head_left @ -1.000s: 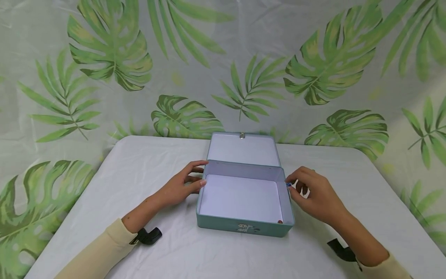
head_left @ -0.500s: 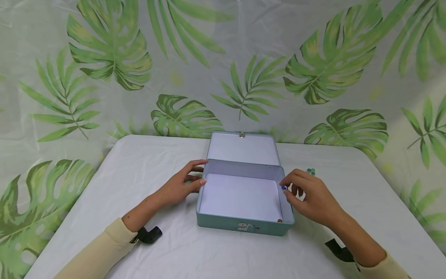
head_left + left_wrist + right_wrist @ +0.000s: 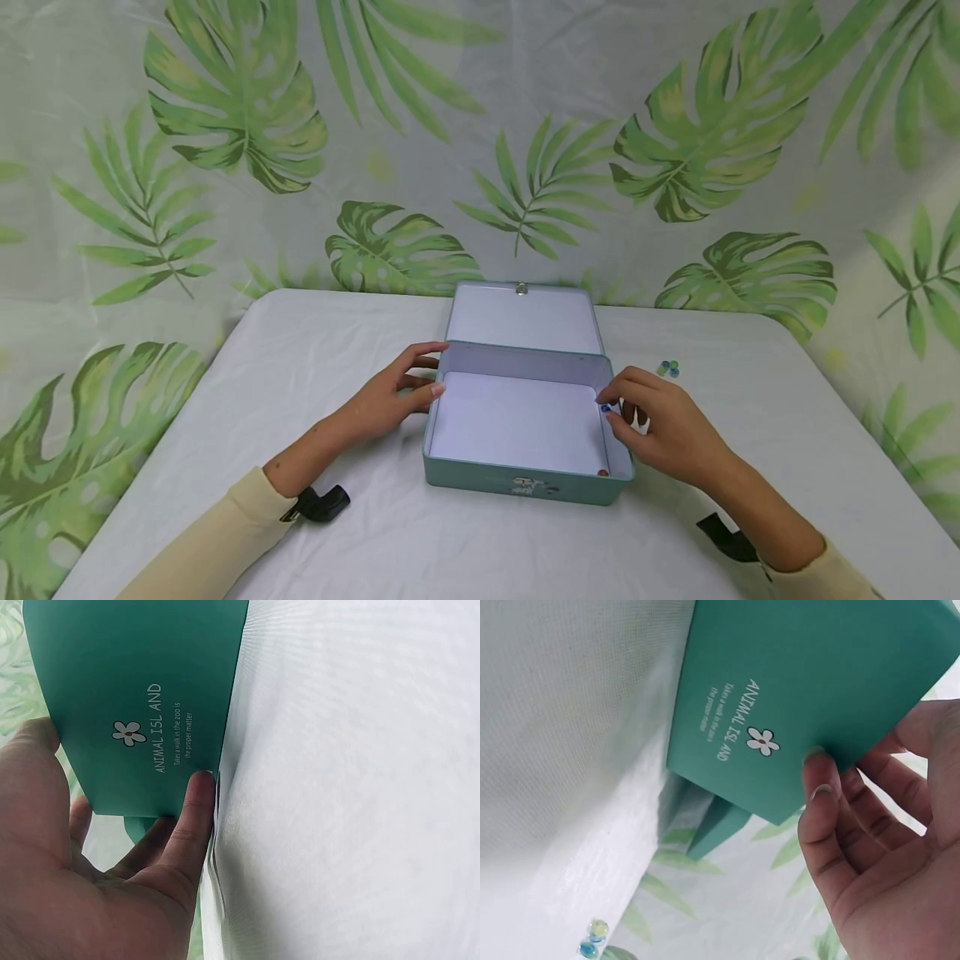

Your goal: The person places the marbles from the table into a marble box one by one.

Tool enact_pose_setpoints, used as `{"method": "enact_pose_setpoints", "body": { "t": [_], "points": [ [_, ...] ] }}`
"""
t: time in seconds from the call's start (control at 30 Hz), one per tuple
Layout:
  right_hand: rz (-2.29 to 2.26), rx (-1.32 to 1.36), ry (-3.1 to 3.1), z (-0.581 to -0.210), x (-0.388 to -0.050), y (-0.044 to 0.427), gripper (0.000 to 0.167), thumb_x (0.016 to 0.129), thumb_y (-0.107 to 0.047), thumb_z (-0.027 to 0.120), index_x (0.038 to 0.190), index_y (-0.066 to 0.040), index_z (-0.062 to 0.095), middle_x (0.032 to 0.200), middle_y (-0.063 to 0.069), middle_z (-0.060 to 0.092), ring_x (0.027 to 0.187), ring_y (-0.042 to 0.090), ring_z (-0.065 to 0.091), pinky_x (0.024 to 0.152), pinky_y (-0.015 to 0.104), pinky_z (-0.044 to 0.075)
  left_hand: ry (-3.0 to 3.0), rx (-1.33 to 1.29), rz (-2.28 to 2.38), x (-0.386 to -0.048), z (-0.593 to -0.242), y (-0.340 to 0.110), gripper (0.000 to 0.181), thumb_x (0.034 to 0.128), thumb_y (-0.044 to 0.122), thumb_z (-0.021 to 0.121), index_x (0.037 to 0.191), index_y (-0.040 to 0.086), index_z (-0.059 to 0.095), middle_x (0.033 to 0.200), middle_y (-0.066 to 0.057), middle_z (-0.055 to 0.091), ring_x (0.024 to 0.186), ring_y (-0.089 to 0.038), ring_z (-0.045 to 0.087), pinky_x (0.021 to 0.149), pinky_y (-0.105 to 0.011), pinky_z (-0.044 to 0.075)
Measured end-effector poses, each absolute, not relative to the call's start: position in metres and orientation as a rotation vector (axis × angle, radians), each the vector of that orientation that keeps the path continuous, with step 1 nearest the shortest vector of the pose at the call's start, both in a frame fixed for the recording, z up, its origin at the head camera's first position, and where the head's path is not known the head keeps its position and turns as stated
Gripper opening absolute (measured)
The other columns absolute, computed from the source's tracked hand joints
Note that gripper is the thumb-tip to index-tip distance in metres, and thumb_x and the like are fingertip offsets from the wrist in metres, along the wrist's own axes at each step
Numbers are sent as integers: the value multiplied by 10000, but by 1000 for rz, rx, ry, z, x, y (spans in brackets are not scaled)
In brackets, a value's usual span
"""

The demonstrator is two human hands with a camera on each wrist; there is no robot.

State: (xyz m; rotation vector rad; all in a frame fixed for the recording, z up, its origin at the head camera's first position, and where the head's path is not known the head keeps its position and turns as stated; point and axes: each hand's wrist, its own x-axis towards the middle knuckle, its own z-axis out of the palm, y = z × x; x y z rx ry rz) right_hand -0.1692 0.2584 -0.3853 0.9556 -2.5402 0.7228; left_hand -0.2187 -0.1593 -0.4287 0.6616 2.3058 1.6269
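Observation:
A teal tin box [image 3: 525, 479] stands on the table with its lid [image 3: 525, 317] laid back. My left hand [image 3: 382, 400] holds the box by its left side, thumb at the rim. In the left wrist view another finger [image 3: 196, 802] touches the printed outer wall. My right hand [image 3: 667, 421] pinches a small blue glass marble [image 3: 606, 408] just inside the right wall. In the right wrist view, fingertips [image 3: 821, 769] overlap the outer wall and the marble is hidden. A small red ball [image 3: 603, 472] lies in the box's near right corner.
Several green and blue glass marbles [image 3: 667, 368] lie in a cluster on the white table [image 3: 360, 533], right of the box. A leaf-patterned cloth [image 3: 540, 100] hangs behind the table, close to the lid.
My right hand has moved left with the blue marble, from outside the right wall to just inside it. This uncovers the marble cluster on the table. My left hand has stayed put.

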Motion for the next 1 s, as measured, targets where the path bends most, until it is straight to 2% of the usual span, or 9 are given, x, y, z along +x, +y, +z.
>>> {"method": "enact_pose_setpoints", "body": {
  "t": [0.53,0.67,0.83,1.0],
  "points": [
    [716,944,-2571,-386,-170,258,337,862,47,821,1049,-217,726,1028,-89,670,759,50,567,555,192,509,2295,662,1638,-221,-430,-159,626,1082,332,659,1630,350,356,1590,-152,422,1382,-374,561,953,-394,633],
    [733,947,-2531,-382,-170,259,345,861,75,799,1044,-208,729,1030,-98,669,766,49,575,593,205,523,2289,658,1643,-220,-430,-159,623,1082,330,660,1628,351,360,1588,-144,425,1378,-371,564,952,-395,633],
    [741,919,-2474,-380,-175,268,361,843,116,775,1033,-189,736,1028,-113,668,762,17,567,649,157,505,2289,659,1637,-220,-431,-160,617,1082,341,659,1620,380,361,1590,-141,423,1386,-372,557,956,-395,631],
    [708,858,-2453,-382,-186,284,342,833,131,777,1025,-150,739,1008,-70,683,771,20,574,688,137,509,2297,664,1633,-220,-431,-160,609,1081,353,658,1610,412,363,1585,-133,430,1387,-373,556,958,-395,630]
  ]
}}
